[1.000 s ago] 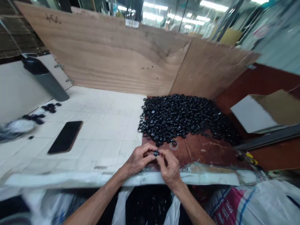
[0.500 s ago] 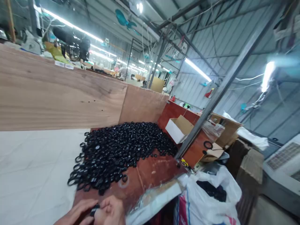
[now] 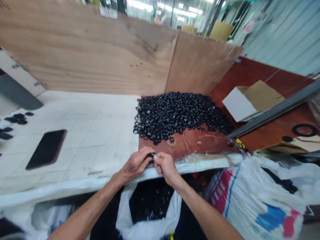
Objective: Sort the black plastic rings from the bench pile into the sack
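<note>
A small black piece [image 3: 153,155] is pinched between the left hand [image 3: 136,163] and right hand [image 3: 167,166], seemingly for steadiness; at their one o'clock, shiny black ring-like pieces [image 3: 175,115] are heaped, apparently for reach.

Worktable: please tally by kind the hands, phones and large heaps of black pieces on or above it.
Left hand and right hand: 2
Phone: 1
Large heap of black pieces (pieces too crowded to count): 1
Total: 4

Glossy plastic rings [image 3: 180,115], wooden panel [image 3: 87,53]
</note>
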`<act>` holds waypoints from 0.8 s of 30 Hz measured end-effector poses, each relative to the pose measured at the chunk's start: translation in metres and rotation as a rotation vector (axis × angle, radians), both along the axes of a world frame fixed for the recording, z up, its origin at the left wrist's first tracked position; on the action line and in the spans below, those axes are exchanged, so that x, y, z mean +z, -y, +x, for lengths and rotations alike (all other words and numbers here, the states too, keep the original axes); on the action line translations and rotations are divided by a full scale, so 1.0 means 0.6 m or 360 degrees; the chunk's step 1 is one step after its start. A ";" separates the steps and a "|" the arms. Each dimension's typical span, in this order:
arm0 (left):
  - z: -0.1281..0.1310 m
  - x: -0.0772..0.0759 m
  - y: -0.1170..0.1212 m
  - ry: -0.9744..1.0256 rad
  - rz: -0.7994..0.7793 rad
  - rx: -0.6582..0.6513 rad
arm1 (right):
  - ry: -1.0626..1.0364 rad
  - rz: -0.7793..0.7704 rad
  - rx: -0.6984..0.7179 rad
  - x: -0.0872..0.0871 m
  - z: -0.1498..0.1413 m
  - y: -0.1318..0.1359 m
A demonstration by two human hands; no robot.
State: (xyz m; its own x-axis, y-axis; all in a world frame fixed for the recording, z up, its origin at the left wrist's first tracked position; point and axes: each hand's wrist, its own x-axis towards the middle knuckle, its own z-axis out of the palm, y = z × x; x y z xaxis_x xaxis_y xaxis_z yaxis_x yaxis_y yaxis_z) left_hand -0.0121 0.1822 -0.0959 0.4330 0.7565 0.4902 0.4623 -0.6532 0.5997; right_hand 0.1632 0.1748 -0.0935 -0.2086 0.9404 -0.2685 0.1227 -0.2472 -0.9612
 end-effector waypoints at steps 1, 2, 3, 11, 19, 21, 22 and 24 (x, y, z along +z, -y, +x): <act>0.000 0.014 0.005 -0.0049 -0.0001 -0.0003 | 0.0055 -0.0005 0.0028 0.007 0.008 0.007; 0.000 0.027 0.011 -0.0100 -0.0007 -0.0003 | 0.0122 -0.0002 0.0065 0.011 0.021 0.020; -0.001 0.039 0.019 -0.0131 0.0000 0.0046 | 0.0198 0.0018 0.0102 0.012 0.042 0.038; -0.014 0.059 0.216 -0.0006 -0.0300 -0.0055 | 0.1401 0.0279 0.0013 -0.038 0.306 0.266; -0.058 -0.060 0.351 -0.0159 -0.0772 0.0619 | 0.1524 -0.0113 0.0283 -0.078 0.352 0.241; -0.063 -0.078 0.349 -0.0245 -0.0776 0.0677 | 0.1421 -0.0200 0.0474 -0.062 0.360 0.230; -0.064 -0.084 0.346 -0.0319 -0.0730 0.0718 | 0.1349 -0.0266 0.0553 -0.051 0.365 0.231; -0.067 -0.090 0.346 -0.0541 -0.0601 0.0847 | 0.1182 -0.0429 0.0679 -0.026 0.373 0.243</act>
